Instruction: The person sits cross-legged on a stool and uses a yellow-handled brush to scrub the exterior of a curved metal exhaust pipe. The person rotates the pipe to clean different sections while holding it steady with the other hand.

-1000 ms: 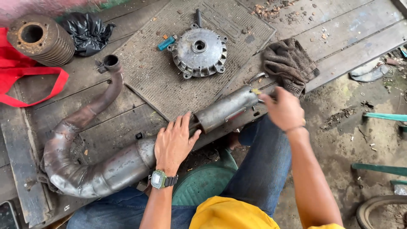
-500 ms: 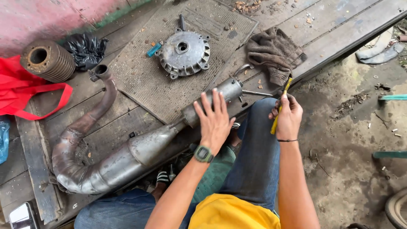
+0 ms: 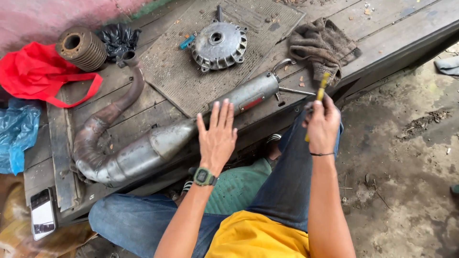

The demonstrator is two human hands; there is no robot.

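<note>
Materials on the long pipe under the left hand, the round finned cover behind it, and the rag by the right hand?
Exhaust pipe: looks like sheet steel, dull grey with brown rust and heat stain towards the bend.
Round cover: probably cast aluminium, matte grey, with moulded ribs.
Rag: knitted fabric, brown and grimy, limp folds; possibly gloves.

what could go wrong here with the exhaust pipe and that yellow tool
The exhaust pipe lies along the platform's front edge; with only the open left hand over it, it might roll off onto the legs. The right hand holds the yellow tool upright near the pipe's thin tail rod, which could poke it.
</note>
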